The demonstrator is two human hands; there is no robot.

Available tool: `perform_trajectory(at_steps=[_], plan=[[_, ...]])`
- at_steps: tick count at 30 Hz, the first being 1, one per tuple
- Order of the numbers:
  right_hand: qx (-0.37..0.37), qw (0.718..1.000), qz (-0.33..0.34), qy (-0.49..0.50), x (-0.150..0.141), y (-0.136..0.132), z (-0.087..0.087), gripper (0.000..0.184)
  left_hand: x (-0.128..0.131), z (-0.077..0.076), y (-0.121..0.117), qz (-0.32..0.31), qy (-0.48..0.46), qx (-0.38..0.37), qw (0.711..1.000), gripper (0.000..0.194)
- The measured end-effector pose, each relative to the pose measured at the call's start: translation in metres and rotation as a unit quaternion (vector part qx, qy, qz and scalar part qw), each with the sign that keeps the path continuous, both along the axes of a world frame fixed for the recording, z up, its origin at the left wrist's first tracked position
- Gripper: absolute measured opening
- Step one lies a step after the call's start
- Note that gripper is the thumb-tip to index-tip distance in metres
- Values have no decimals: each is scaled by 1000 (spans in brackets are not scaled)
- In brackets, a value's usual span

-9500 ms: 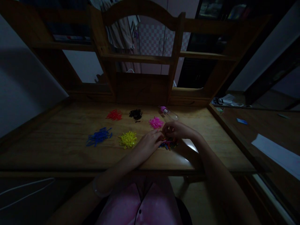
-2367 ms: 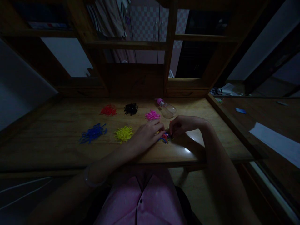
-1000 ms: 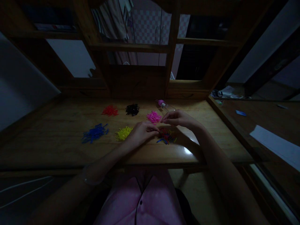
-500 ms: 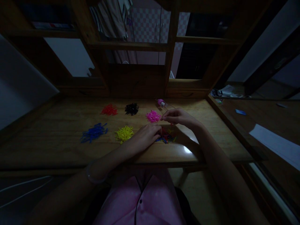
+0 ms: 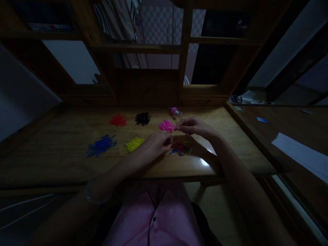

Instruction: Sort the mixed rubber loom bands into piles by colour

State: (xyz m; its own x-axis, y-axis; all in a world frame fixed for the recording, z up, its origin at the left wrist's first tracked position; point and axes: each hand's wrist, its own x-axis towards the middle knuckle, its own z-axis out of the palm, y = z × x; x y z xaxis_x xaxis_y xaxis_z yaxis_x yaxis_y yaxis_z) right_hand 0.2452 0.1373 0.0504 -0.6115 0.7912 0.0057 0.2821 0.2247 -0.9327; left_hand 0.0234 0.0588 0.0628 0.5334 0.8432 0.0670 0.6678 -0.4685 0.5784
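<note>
On a dim wooden desk [image 5: 64, 164], a mixed pile of small coloured pieces [image 5: 180, 148] lies between my hands. My left hand [image 5: 155, 145] rests curled at the pile's left edge, fingertips pinched together; what they hold is too small to make out. My right hand [image 5: 193, 125] hovers just above and behind the pile, fingers pinched beside the pink pile [image 5: 166, 125]. Sorted piles lie to the left: yellow [image 5: 132, 144], blue [image 5: 101, 145], red [image 5: 117, 120] and black [image 5: 142, 118].
A clear bottle with a pink cap [image 5: 176, 111] lies behind my right hand. A wooden shelf unit [image 5: 146, 89] rises at the desk's back. To the right, another surface holds a white sheet [image 5: 299, 153] and a small blue item [image 5: 261, 120].
My right hand has lifted off the mixed pile and moved back toward the pink pile. My left hand has stayed at the pile's left edge, shifting only slightly.
</note>
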Motion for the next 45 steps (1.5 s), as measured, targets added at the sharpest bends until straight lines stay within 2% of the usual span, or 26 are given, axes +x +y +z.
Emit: perform_trajectory(at_steps=[5, 10, 13, 17, 21, 24, 28, 32, 37, 40, 45], plan=[[-12, 1000, 2, -2, -1, -1, 3, 24, -1, 3, -3, -15, -6, 5, 1000, 9], [-6, 1000, -5, -2, -3, -5, 7, 23, 3, -13, -3, -42, -14, 0, 999, 8], [-4, 1000, -8, -4, -3, -6, 8, 24, 6, -23, -1, -32, -20, 5, 999, 6], [-6, 1000, -3, 1, -3, -4, 5, 26, 7, -28, 6, -21, -31, -17, 999, 6], [-3, 1000, -6, 1, -3, -2, 2, 28, 4, -36, 16, 4, -17, -50, 999, 20], [3, 1000, -8, -3, -3, -2, 3, 29, 2, -41, 18, 17, -14, -47, 999, 18], [8, 1000, 3, 0, -3, -1, 2, 27, 3, -32, 11, 11, -17, -43, 999, 12], [15, 1000, -2, -8, -2, 1, 0, 26, 0, -25, 8, 21, -30, -66, 997, 14], [14, 1000, 6, -1, -1, 0, 0, 26, -18, -33, 32, 15, -72, -106, 992, 23], [14, 1000, 9, 5, -1, 0, 0, 28, -29, -29, 46, 12, -77, -131, 988, 24], [11, 1000, 7, 10, -1, 1, -3, 30, -34, -22, 46, 32, -81, -135, 987, 20]])
